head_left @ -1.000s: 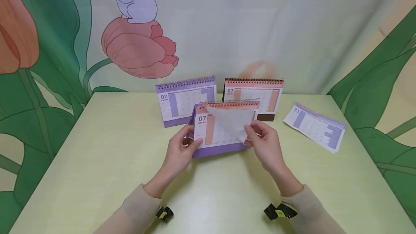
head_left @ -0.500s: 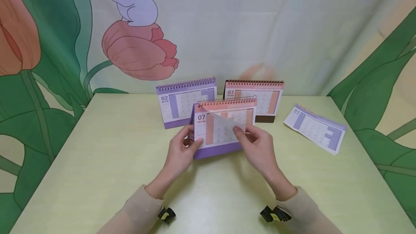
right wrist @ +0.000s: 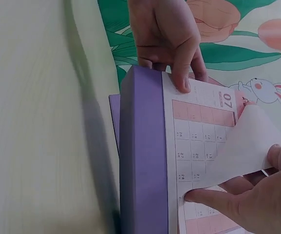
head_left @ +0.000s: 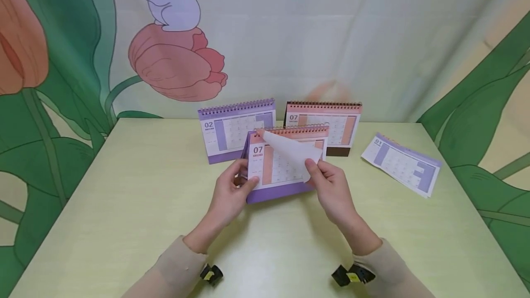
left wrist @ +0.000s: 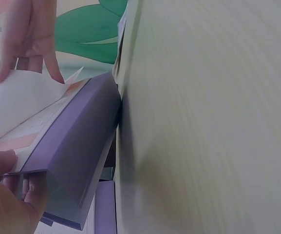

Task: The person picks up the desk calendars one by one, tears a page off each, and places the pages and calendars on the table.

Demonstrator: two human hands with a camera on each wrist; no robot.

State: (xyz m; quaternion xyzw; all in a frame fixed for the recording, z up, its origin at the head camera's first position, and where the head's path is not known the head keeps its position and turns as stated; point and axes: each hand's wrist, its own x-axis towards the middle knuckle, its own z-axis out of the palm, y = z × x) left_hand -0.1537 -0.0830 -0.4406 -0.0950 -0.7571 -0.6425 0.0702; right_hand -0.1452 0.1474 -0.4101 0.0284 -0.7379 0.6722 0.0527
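Note:
A desk calendar (head_left: 275, 192) with a purple stand and an orange-headed 07 page leans at mid-table. Its left edge is gripped by my left hand (head_left: 229, 188), thumb in front and fingers behind. My right hand (head_left: 334, 193) pinches the right part of a page (head_left: 290, 147), whose white back curls forward and leftward from the spiral binding. In the right wrist view the page (right wrist: 251, 144) has torn or pulled away near the 07 corner, and another printed page shows beneath. The left wrist view shows the purple stand (left wrist: 74, 122) tilted, its lower edge near the table.
Behind stand a purple 02 calendar (head_left: 236, 132) and a pink 07 calendar (head_left: 323, 128) with a dark base. Loose 01 calendar sheets (head_left: 401, 164) lie on the table (head_left: 136, 224) at the right. A printed curtain (head_left: 310, 36) hangs behind.
My right hand shifted left, then slightly back right, still pinching the page. The page now folds further forward, showing more white back. My left hand stays on the calendar's edge.

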